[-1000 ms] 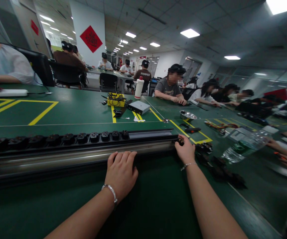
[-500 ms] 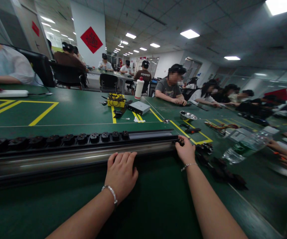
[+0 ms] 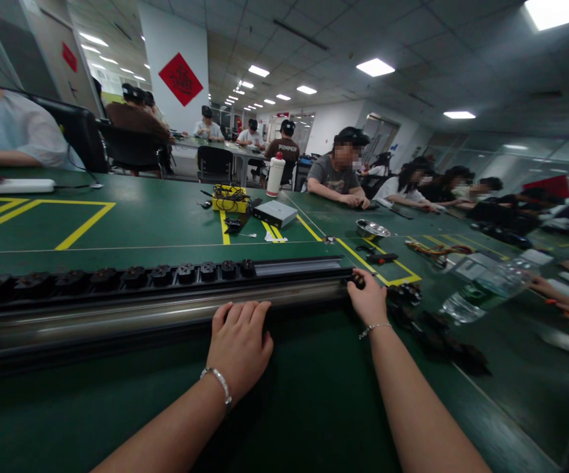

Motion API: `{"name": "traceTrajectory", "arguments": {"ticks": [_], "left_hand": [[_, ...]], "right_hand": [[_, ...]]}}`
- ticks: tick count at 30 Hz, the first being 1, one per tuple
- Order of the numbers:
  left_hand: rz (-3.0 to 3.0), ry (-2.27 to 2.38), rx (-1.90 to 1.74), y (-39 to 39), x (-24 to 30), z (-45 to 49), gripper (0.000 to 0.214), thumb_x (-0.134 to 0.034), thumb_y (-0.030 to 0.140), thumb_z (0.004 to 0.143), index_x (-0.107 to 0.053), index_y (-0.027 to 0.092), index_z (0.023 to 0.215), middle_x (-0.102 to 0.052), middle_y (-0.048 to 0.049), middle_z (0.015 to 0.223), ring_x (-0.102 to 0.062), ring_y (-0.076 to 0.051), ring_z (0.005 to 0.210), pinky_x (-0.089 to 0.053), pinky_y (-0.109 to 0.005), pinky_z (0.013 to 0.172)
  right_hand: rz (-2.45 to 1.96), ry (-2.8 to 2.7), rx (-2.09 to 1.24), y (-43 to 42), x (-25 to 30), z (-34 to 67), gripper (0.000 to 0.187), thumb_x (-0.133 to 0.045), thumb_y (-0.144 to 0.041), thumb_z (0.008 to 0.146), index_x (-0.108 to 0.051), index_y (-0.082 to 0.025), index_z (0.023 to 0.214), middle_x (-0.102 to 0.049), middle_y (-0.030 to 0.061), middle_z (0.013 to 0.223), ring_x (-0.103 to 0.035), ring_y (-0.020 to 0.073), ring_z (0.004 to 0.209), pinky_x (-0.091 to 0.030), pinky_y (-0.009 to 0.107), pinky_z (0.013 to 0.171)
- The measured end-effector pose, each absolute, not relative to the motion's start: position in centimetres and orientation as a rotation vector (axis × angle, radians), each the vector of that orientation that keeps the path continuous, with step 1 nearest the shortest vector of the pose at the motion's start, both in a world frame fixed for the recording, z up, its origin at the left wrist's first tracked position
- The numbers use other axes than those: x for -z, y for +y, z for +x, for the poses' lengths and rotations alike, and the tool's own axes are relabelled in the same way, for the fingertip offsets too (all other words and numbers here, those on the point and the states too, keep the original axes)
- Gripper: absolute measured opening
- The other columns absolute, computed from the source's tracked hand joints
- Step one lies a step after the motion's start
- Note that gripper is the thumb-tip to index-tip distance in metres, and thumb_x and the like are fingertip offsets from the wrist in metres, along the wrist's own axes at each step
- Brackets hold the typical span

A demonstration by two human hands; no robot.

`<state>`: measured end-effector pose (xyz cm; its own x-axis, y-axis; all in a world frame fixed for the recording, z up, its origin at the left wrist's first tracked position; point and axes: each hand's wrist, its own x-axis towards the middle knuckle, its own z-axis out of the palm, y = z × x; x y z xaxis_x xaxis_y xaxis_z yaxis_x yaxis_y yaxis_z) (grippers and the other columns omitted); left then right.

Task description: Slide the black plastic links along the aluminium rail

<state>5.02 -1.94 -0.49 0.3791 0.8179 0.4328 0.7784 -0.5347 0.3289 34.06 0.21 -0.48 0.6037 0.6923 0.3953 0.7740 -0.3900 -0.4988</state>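
Left hand (image 3: 239, 341): loosely curved, fingertips resting on the near rim of the long black rail with a shiny grey metal channel (image 3: 117, 313), set across the green tabletop (image 3: 156, 220). Right hand (image 3: 370, 301): bent at the rail's right end; grip cannot be told. Caution: uneven pressure could tilt the rail; a rightward slip could strike the loose black parts (image 3: 442, 338). Beyond the channel: a row of rounded black pieces (image 3: 134, 276). Toward the tabletop's far edge: a white red-capped bottle (image 3: 275, 176).

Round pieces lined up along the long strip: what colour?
The round pieces are mostly black; the head view shows them best.
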Motion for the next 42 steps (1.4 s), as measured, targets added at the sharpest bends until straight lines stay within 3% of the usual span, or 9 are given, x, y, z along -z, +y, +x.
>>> {"name": "traceTrajectory", "arguments": {"ticks": [21, 35, 42], "left_hand": [[2.545, 1.477, -0.889, -1.88, 0.64, 5.07, 0.039, -0.046, 0.022, 0.075, -0.050, 0.026, 0.114, -0.061, -0.0021, 0.108, -0.050, -0.019, 0.103, -0.021, -0.041, 0.101], [2.545, 1.473, -0.894, -1.86, 0.64, 5.03, 0.039, -0.047, 0.021, 0.075, -0.050, 0.027, 0.113, -0.061, -0.0015, 0.107, -0.050, -0.018, 0.102, -0.021, -0.041, 0.101], [2.538, 1.468, -0.902, -1.73, 0.70, 5.04, 0.039, -0.047, 0.021, 0.075, -0.051, 0.027, 0.113, -0.061, -0.0008, 0.106, -0.050, -0.018, 0.102, -0.021, -0.041, 0.102]], "right_hand": [[-2.085, -1.225, 0.280, 0.05, 1.09, 34.38, 0.038, -0.044, -0.031, 0.071, -0.055, -0.022, 0.106, -0.062, 0.0057, 0.102, -0.053, 0.0216, 0.098, -0.022, 0.045, 0.098], [-2.116, -1.232, 0.317, 0.04, 1.00, 34.31, 0.037, -0.043, -0.033, 0.071, -0.058, -0.021, 0.102, -0.062, 0.0053, 0.091, -0.054, 0.0218, 0.090, -0.027, 0.044, 0.093], [-2.118, -1.228, 0.306, 0.11, 1.14, 34.52, 0.036, -0.042, -0.034, 0.071, -0.058, -0.021, 0.101, -0.062, 0.0056, 0.089, -0.053, 0.0224, 0.092, -0.023, 0.045, 0.096]]}}
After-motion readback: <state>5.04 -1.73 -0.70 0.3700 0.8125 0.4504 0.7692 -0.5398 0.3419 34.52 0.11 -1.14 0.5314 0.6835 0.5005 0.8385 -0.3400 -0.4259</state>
